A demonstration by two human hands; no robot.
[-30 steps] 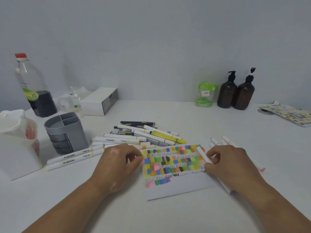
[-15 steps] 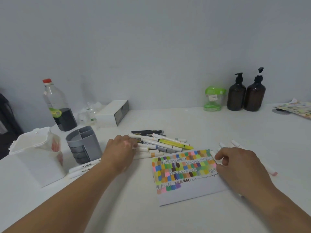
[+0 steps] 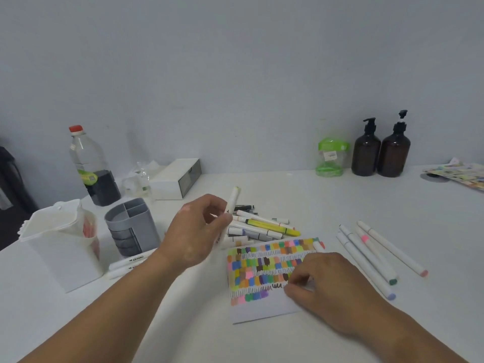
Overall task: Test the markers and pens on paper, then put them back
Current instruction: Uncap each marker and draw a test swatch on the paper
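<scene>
Near the front edge of the table [image 3: 183, 323], the paper [image 3: 262, 307] with its colour swatches is partly covered by the right hand [image 3: 337, 289], whose fingers are bent onto the sheet; whether something is pinched under them cannot be told. Behind it, a white marker [image 3: 233, 199] is gripped nearly upright between thumb and fingers of the raised left hand [image 3: 199, 231], above the pile of markers [image 3: 262, 226] at the table's middle, and four more markers [image 3: 372, 252] are laid right of the paper. The grey holder [image 3: 131, 226] is placed toward the left edge, two brown bottles [image 3: 379, 153] at the far edge.
</scene>
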